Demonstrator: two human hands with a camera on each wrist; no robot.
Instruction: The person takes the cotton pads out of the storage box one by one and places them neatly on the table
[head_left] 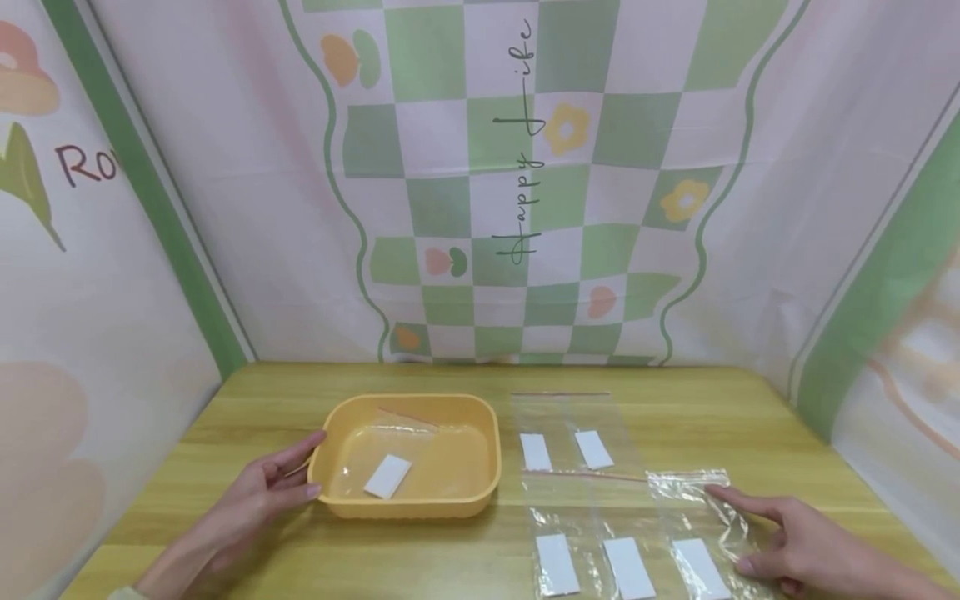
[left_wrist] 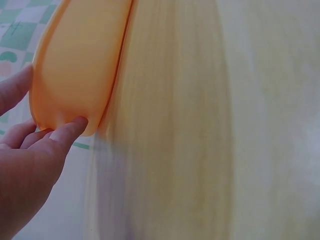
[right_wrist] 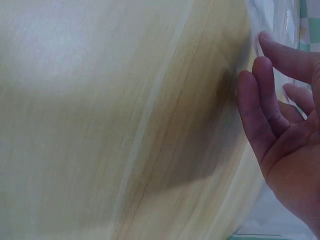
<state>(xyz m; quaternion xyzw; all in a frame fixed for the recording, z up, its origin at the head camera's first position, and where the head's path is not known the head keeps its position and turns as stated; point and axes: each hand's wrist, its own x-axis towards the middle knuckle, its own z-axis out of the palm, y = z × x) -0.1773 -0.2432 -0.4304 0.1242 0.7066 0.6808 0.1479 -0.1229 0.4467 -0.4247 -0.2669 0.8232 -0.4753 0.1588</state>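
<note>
A shallow yellow plastic basin [head_left: 408, 508] stands on the table, and inside it lies a clear zip bag [head_left: 405, 427] with a white card [head_left: 388, 476]. My left hand [head_left: 251, 497] holds the basin by its left end, fingers and thumb spread around the outer wall; the left wrist view shows the fingertips [left_wrist: 75, 127] against that wall. On the right, my right hand [head_left: 810, 537] touches the edge of the nearest right-hand zip bag [head_left: 686, 508], index finger stretched out at its top corner and thumb lower down. That bag has a white card [head_left: 701, 569] at its bottom.
Several more clear zip bags lie in two rows right of the basin, each with a white card, such as the back one [head_left: 536, 452] and the front one [head_left: 557, 565]. The wooden table [head_left: 262, 392] ends at a printed cloth backdrop [head_left: 502, 200].
</note>
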